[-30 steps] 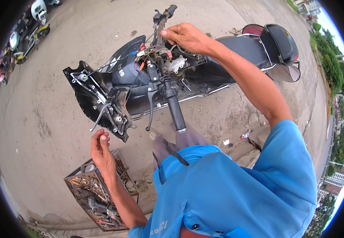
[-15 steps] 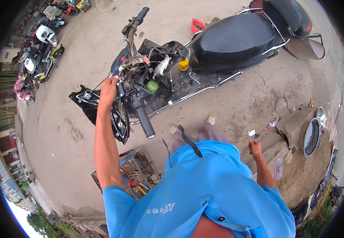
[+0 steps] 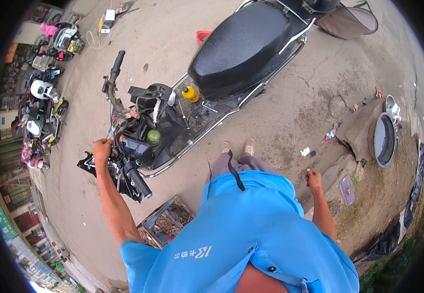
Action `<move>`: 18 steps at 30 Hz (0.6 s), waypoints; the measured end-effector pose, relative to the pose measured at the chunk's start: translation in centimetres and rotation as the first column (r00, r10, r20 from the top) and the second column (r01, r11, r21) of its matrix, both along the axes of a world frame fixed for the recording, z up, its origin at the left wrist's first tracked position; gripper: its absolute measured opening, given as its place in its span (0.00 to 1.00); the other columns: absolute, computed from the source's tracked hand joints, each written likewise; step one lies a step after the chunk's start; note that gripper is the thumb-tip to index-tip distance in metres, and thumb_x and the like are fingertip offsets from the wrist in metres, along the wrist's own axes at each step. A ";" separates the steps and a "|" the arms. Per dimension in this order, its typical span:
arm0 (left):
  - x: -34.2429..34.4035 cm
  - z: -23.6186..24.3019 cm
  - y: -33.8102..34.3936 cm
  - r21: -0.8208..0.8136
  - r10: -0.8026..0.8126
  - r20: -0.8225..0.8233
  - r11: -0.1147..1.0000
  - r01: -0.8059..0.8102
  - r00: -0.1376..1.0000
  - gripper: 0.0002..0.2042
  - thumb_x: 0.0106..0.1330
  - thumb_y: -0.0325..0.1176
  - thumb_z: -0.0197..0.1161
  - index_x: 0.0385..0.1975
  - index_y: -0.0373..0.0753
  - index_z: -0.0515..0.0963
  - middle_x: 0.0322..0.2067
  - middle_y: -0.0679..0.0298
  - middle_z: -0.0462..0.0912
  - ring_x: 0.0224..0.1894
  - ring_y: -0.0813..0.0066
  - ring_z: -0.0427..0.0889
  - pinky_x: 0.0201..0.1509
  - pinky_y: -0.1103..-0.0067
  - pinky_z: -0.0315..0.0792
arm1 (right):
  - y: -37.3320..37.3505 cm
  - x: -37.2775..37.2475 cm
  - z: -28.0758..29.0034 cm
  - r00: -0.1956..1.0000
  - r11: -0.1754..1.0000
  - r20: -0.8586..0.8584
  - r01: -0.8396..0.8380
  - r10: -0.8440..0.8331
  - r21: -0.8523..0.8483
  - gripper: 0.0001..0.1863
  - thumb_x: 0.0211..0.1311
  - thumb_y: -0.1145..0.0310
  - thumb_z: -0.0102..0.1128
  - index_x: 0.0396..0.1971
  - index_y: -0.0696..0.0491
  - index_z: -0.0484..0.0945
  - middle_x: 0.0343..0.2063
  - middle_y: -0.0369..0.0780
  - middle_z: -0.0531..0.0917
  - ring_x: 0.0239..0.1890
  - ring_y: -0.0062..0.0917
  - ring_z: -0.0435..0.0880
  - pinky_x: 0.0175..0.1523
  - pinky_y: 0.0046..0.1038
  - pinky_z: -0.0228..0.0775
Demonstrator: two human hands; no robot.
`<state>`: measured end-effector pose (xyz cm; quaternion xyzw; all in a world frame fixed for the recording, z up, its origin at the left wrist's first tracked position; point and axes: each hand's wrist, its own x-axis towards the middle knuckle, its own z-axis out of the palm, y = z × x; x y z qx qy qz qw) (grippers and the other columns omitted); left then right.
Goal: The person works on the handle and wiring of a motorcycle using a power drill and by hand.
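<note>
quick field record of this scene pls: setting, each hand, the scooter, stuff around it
setting: outdoor concrete ground, seen from above
left hand: closed on the stripped front end of the scooter, beside the near handlebar grip
right hand: closed in a fist, away from the scooter; what it holds cannot be told
scooter: front panels off, wiring bare, black seat in place
on footboard: yellow bottle
near feet: crate of tools
far left: parked scooters

I see a bare concrete ground [image 3: 290, 112] carrying a stripped scooter [image 3: 212, 83], a crate of parts [image 3: 165, 222] by my feet, a red bowl [image 3: 202, 36] and litter scraps [image 3: 319, 146]
</note>
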<state>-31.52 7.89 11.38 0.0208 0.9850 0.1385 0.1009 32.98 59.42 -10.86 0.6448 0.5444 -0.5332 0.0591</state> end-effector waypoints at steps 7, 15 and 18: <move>-0.9 -1.5 -3.8 -0.292 0.050 -0.073 0.954 -0.069 0.996 0.21 0.55 0.44 0.71 0.20 0.26 0.80 0.19 0.47 0.81 0.25 0.56 0.82 0.37 0.65 0.74 | 0.6 -5.8 1.3 0.992 0.974 -0.118 -0.025 0.053 0.226 0.20 0.69 0.55 0.56 0.22 0.55 0.76 0.15 0.32 0.74 0.15 0.17 0.68 0.19 0.25 0.58; -2.3 -0.8 -4.9 0.007 0.059 0.301 0.998 -0.064 0.952 0.16 0.63 0.32 0.62 0.15 0.30 0.77 0.15 0.68 0.73 0.17 0.78 0.68 0.23 0.76 0.61 | -10.7 7.0 -6.2 0.955 0.957 0.171 0.264 -0.242 -0.118 0.19 0.67 0.59 0.59 0.18 0.54 0.78 0.11 0.34 0.73 0.12 0.20 0.69 0.17 0.28 0.58; -2.0 0.2 -3.4 0.161 0.154 0.452 0.955 -0.251 0.879 0.11 0.65 0.31 0.61 0.22 0.32 0.80 0.18 0.70 0.74 0.19 0.80 0.67 0.24 0.79 0.60 | -12.1 6.5 -5.1 0.905 0.900 0.223 0.401 -0.362 -0.169 0.18 0.66 0.60 0.59 0.18 0.55 0.79 0.12 0.36 0.75 0.14 0.22 0.72 0.20 0.29 0.63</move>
